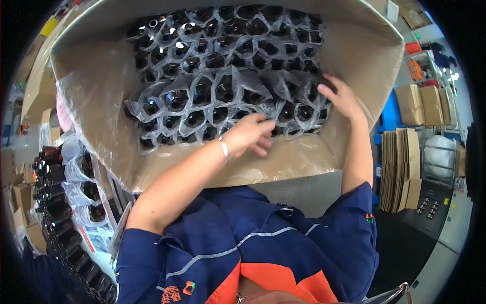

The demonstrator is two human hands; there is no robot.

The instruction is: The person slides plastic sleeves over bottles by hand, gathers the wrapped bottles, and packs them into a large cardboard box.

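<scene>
A large cardboard box (263, 169) with a clear plastic liner stands open in front of me. Inside are rows of dark brown bottles (201, 92), necks up, wrapped in clear plastic film (223, 71). One row near the middle sits higher than the others. My left hand (248, 136) is over the front rows, fingers loosely bent and apart, with nothing visible in it. At the right end of the raised row is my right hand (345, 99), thumb and fingers apart, close to the film or touching it; part of its fingertips is hard to make out.
Dark bottles (55, 202) stand in a line at the left, beside more film-wrapped bottles (93, 190). Flattened cardboard sheets (400, 169) lean at the right, below closed cartons (422, 105). A control panel with buttons (430, 207) is at the lower right.
</scene>
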